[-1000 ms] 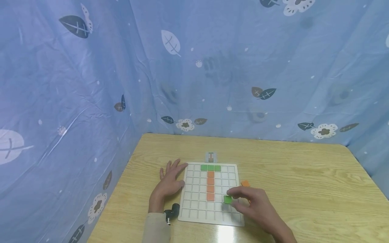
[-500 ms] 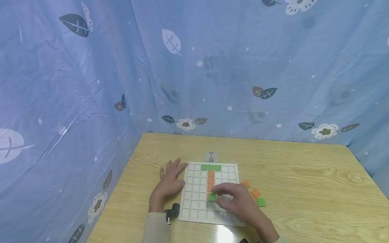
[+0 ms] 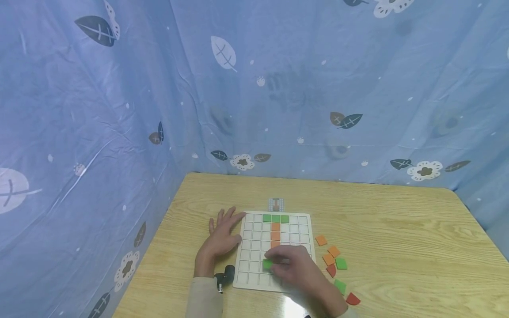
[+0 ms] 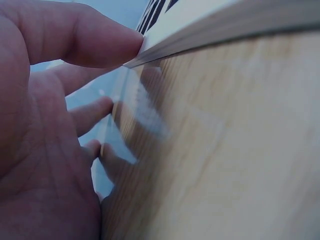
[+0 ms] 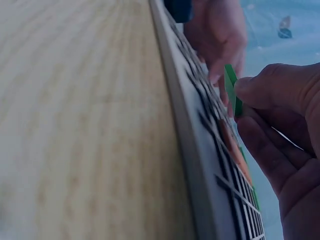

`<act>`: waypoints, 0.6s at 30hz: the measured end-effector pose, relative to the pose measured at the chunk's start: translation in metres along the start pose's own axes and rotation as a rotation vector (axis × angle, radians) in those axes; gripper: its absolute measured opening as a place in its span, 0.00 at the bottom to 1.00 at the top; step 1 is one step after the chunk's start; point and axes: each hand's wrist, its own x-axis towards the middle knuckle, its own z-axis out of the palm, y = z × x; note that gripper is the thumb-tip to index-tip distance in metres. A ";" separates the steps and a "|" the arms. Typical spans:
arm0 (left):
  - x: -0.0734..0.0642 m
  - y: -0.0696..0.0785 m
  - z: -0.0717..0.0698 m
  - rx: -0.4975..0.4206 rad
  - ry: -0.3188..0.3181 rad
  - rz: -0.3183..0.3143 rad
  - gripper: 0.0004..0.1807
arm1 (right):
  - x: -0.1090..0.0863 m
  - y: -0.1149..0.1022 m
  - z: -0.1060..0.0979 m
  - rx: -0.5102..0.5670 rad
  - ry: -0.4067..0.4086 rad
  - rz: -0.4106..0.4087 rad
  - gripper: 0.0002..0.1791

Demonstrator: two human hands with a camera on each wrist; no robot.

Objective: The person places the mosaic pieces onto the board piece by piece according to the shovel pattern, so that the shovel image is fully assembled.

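Note:
A white grid board [image 3: 248, 268] lies on the wooden table. Along its far row sit several green tiles [image 3: 276, 218], with a column of orange tiles [image 3: 275, 235] running down from the middle one. My right hand [image 3: 296, 267] pinches a green tile [image 3: 267, 265] between thumb and fingers, over the board's lower middle; in the right wrist view that green tile [image 5: 232, 91] is held on edge, above the board. My left hand [image 3: 220, 240] rests at the board's left edge with fingers spread, and in the left wrist view its thumb [image 4: 107, 42] touches that edge.
Right of the board lie loose orange tiles [image 3: 321, 240], green pieces [image 3: 340, 263] and red quarter-round pieces [image 3: 353, 299]. A small pattern card [image 3: 276, 205] lies beyond the far edge. A black device [image 3: 226, 277] is by the left wrist. Blue curtains [image 3: 278, 88] enclose the table.
My right hand has carried the green tile leftward across the board, uncovering the loose pieces at the right. My left hand has stayed in place.

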 end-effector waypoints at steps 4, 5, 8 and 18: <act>0.000 0.000 0.000 -0.007 -0.001 0.001 0.46 | 0.001 0.001 0.004 -0.001 -0.007 -0.051 0.13; 0.000 0.000 0.000 -0.010 0.001 0.005 0.46 | 0.001 0.001 0.005 -0.016 -0.003 -0.083 0.13; 0.000 0.000 0.000 -0.012 0.001 0.006 0.47 | 0.003 0.000 0.007 -0.069 0.009 -0.138 0.14; 0.000 0.000 -0.001 -0.012 0.003 0.012 0.46 | 0.006 -0.002 0.009 -0.178 -0.006 -0.166 0.13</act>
